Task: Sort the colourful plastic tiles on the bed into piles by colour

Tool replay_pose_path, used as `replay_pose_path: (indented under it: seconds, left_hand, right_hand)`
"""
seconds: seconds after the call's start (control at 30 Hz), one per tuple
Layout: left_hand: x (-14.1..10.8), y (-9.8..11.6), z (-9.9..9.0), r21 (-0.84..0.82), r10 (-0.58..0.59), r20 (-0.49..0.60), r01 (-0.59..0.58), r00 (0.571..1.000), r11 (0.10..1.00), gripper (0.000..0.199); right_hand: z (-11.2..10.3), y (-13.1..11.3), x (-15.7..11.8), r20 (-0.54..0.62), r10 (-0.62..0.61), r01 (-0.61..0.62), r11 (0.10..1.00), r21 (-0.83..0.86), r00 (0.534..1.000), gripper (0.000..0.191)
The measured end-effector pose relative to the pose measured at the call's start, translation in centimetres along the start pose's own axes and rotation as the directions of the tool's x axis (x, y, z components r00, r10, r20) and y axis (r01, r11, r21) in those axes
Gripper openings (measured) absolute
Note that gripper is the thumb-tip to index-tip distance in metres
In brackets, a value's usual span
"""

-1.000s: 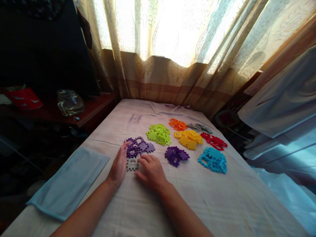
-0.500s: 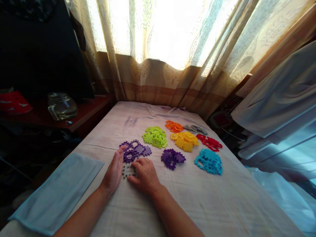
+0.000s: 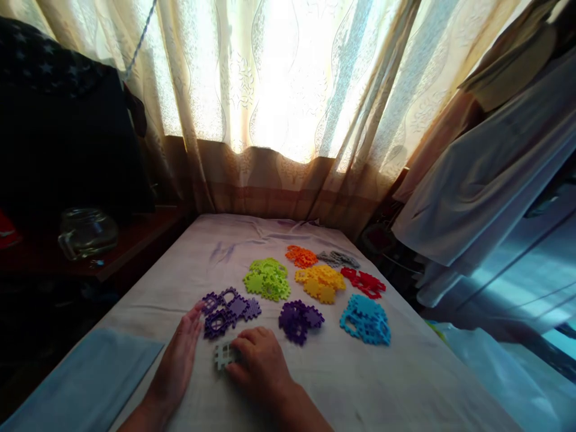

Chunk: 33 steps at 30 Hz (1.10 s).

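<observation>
A pale grey toothed piece lies near the front of the cloth-covered table, its right side pinched between the thumb and fingers of my right hand. My left hand rests on its edge to the left, fingers stretched out, fingertips beside a group of flat purple pieces that lie joined or touching. Between my left hand and the grey piece there is a gap. Right of my right hand sits a second purple pile.
Piles of green, orange, yellow, dark grey, red and blue pieces lie farther back and right. A blue cloth is at the left edge. A glass jug stands on a side table.
The view has tilted up and shifted right. The grey piece has come away from the purple group toward me with my right hand, and my left hand is now farther from it.
</observation>
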<state>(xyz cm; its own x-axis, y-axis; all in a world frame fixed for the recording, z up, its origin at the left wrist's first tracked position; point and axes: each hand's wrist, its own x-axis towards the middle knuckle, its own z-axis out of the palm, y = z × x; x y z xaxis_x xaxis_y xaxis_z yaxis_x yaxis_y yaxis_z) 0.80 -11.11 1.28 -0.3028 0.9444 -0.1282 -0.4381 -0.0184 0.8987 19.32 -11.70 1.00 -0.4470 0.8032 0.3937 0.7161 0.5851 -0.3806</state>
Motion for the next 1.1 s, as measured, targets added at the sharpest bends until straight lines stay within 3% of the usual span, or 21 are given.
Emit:
replay_pose_path:
  seconds: [0.1, 0.2, 0.37, 0.43, 0.5, 0.57, 0.63, 0.73, 0.83, 1.0, 1.1]
  left_hand:
    - [0.5, 0.2, -0.6, 0.003, 0.004, -0.032, -0.004, 0.999, 1.0, 0.052]
    - [1.0, 0.2, -1.2, 0.032, 0.016, -0.049, -0.015, 0.999, 0.999, 0.052]
    - [1.7, -0.2, -1.3, 0.026, 0.025, -0.063, -0.024, 0.998, 0.999, 0.051]
    - [2.0, -0.3, -1.2, 0.017, 0.03, -0.073, -0.029, 0.997, 0.999, 0.05]
    - [2.2, -0.3, -1.1, 0.014, 0.02, -0.087, -0.019, 0.996, 1.0, 0.05]
    - [2.3, -0.2, -1.2, 0.016, 0.014, -0.102, -0.013, 0.995, 1.0, 0.05]
    - [2.3, -0.2, -1.2, 0.019, 0.015, -0.102, -0.013, 0.995, 1.0, 0.049]
    - [2.2, -0.1, -1.3, 0.026, -0.015, -0.09, 0.018, 0.996, 0.999, 0.048]
    - [2.0, 0.1, -1.1, 0.034, -0.054, -0.098, 0.058, 0.994, 0.998, 0.051]
    - [1.9, 0.2, -0.8, 0.015, -0.03, -0.08, 0.031, 0.996, 0.999, 0.05]
    - [1.7, 0.4, -0.5, -0.012, 0.002, -0.08, -0.003, 0.997, 1.0, 0.053]
  right_hand:
    - [-3.3, 2.9, 0.9, -0.132, 0.014, -0.018, 0.999, -0.03, 0.991, 0.028]
    - [-8.0, 8.3, 2.3, -0.261, 0.111, -0.155, 0.976, -0.152, 0.959, 0.024]
    - [-14.5, 18.4, 4.6, -0.253, 0.362, -0.438, 0.807, -0.396, 0.897, 0.023]
    - [-15.9, 21.7, 5.4, -0.253, 0.473, -0.536, 0.73, -0.423, 0.844, 0.025]
    - [-16.7, 24.4, 6.2, -0.322, 0.545, -0.632, 0.693, -0.347, 0.774, 0.026]
    - [-16.8, 26.4, 6.8, -0.402, 0.573, -0.684, 0.692, -0.229, 0.714, 0.029]
    - [-16.4, 27.5, 7.0, -0.448, 0.571, -0.689, 0.709, -0.153, 0.688, 0.033]
    - [-14.9, 27.4, 6.1, -0.47, 0.54, -0.659, 0.741, -0.128, 0.698, 0.038]
    - [-12.7, 25.2, 4.1, -0.496, 0.484, -0.605, 0.789, -0.108, 0.721, 0.036]
    - [-8.0, 16.7, 1.5, -0.577, 0.173, -0.23, 0.973, -0.026, 0.798, 0.028]
    - [-5.6, 10.7, 1.5, -0.469, 0.064, -0.067, 0.998, 0.01, 0.881, 0.027]
